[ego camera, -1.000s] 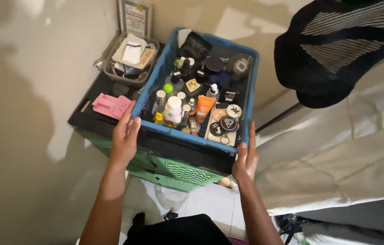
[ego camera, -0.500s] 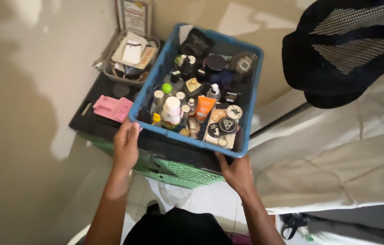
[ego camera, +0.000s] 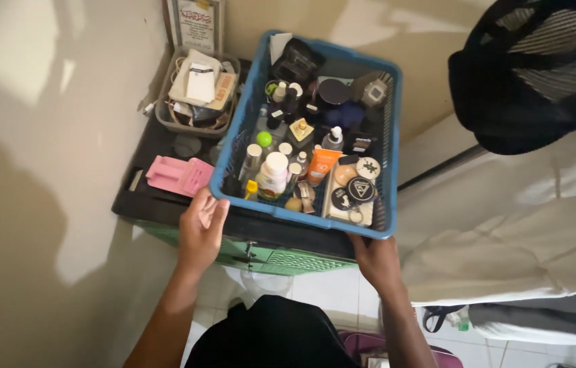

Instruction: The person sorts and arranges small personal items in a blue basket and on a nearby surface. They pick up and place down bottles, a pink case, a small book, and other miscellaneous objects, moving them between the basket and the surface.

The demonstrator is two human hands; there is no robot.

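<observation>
Left hand curled over the near left corner of the blue basket, fingers wrapped on the rim. Right hand gripping the near right corner from below, thumb against the rim. Basket resting on the black top of a green crate, slightly turned, against the beige wall. Packed inside: white bottle, orange tube, green-capped bottle, round black tins, dark jars and small perfume bottles toward the back. Just left of the basket, touching the left hand's fingertips, a pink plastic holder. Behind that, a small grey tray heaped with papers and cords. To the right, a black mesh cap over pale cloth.
</observation>
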